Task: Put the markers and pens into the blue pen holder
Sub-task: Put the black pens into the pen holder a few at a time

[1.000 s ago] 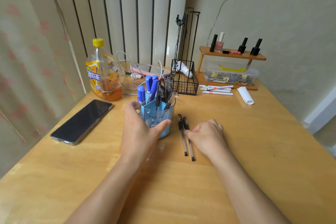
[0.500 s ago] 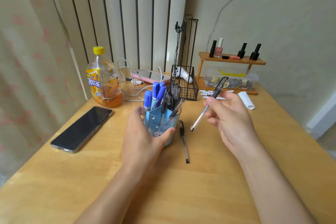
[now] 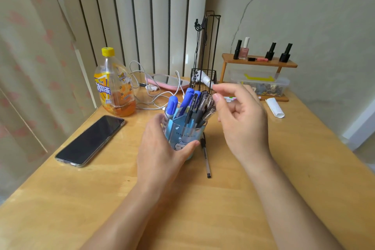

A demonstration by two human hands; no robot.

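Observation:
The blue pen holder (image 3: pixel 182 135) stands on the wooden table, with my left hand (image 3: pixel 162 148) wrapped around its left side. Blue markers (image 3: pixel 188 99) and several dark pens (image 3: pixel 203 107) stick out of its top. My right hand (image 3: pixel 243 119) hovers just right of those pen tops, thumb and fingers apart and nothing held between them. One black pen (image 3: pixel 206 158) lies on the table just right of the holder. White markers (image 3: pixel 230 98) lie further back, mostly hidden behind my right hand.
A phone (image 3: pixel 91 140) lies at the left and an orange drink bottle (image 3: pixel 115 85) stands behind it. Cables (image 3: pixel 154 97), a black wire basket (image 3: pixel 203 79), a wooden shelf (image 3: pixel 259 63) with small bottles, a plastic box (image 3: pixel 263 85) and a white roll (image 3: pixel 275 107) fill the back.
My right hand picked one of two pens off the table, carried it to the holder and let it go among the others. My left hand stayed on the holder.

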